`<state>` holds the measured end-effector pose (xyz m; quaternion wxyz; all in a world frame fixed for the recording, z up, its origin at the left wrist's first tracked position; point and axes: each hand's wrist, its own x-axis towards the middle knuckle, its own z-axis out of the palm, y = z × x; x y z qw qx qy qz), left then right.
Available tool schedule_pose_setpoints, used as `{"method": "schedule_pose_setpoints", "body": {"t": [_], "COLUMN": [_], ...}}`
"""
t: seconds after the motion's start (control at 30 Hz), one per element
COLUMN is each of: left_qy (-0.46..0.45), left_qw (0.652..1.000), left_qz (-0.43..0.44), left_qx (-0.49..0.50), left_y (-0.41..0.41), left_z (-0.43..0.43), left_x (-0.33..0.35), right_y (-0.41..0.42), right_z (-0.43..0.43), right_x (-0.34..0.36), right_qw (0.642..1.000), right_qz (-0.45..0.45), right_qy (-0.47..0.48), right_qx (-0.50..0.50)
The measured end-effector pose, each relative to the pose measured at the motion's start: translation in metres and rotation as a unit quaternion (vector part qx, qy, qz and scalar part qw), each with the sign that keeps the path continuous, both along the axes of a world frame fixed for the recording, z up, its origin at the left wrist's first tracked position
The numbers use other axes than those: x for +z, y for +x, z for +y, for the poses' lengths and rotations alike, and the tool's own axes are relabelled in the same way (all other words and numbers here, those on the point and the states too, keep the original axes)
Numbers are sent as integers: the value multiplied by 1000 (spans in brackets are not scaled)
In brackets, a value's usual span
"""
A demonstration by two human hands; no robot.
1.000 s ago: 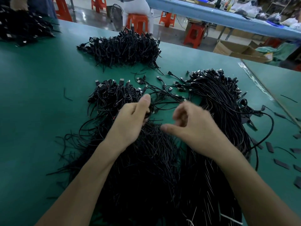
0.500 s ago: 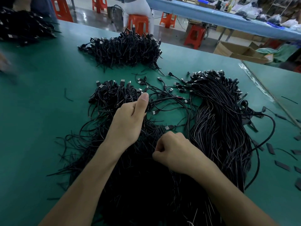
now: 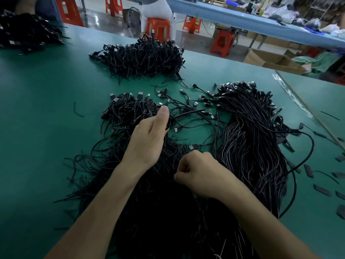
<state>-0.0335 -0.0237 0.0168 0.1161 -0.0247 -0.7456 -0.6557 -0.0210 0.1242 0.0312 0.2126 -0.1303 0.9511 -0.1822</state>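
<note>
Black USB cables lie in heaps on a green table (image 3: 46, 113). My left hand (image 3: 147, 139) grips a small bunch of cables (image 3: 188, 116) in the middle, thumb raised, fingers curled round them. My right hand (image 3: 201, 172) is curled into a fist low over the near heap of cable tails (image 3: 164, 212); it looks to pinch thin cables, though the grip is hidden under the hand. A long bundle of straight cables (image 3: 248, 143) lies to the right. A smaller tangle of cables with plugs (image 3: 128, 109) sits left of my left thumb.
A further cable heap (image 3: 143, 58) lies at the back, another heap (image 3: 28, 32) at the far left corner. Black flat strips (image 3: 323, 189) are scattered on the right. Orange stools (image 3: 222, 42), a cardboard box (image 3: 274, 60) and a seated person (image 3: 156, 10) are beyond the table.
My right hand has drawn back toward me from beside the left hand and closed into a fist over the near heap. The left hand has stayed on its bunch.
</note>
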Motion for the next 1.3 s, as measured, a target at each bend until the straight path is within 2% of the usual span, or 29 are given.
{"method": "schedule_pose_setpoints", "body": {"t": [0.33, 0.57, 0.7, 0.77, 0.87, 0.97, 1.1, 1.2, 1.3], "left_qy": [-18, 3, 24, 31, 56, 86, 117, 156, 182], "left_qw": [998, 998, 999, 999, 998, 996, 989, 973, 965], "left_qz": [56, 26, 22, 21, 7, -1, -6, -26, -32], "left_qx": [25, 51, 40, 39, 29, 3, -84, -165, -187], "left_y": [-5, -3, -3, -2, 0, 5, 9, 11, 10], "left_z": [-7, -7, -8, -7, -4, -1, 1, 4, 1], "left_x": [-5, 1, 0, 1, 5, 11, 14, 16, 15], "right_y": [9, 8, 9, 9, 8, 6, 7, 9, 5], "right_z": [0, 14, 28, 35, 39, 30, 9, 1, 5], "right_x": [-1, 15, 30, 38, 42, 37, 29, 27, 29], "right_qw": [998, 997, 996, 991, 968, 920, 851, 847, 867], "right_qz": [58, 45, 67, 90, 165, 228, 232, 213, 243], "right_qy": [-30, -66, -60, -88, -170, -292, -449, -475, -426], "right_qx": [-7, -7, -18, -35, -83, -125, -143, -107, -91]}}
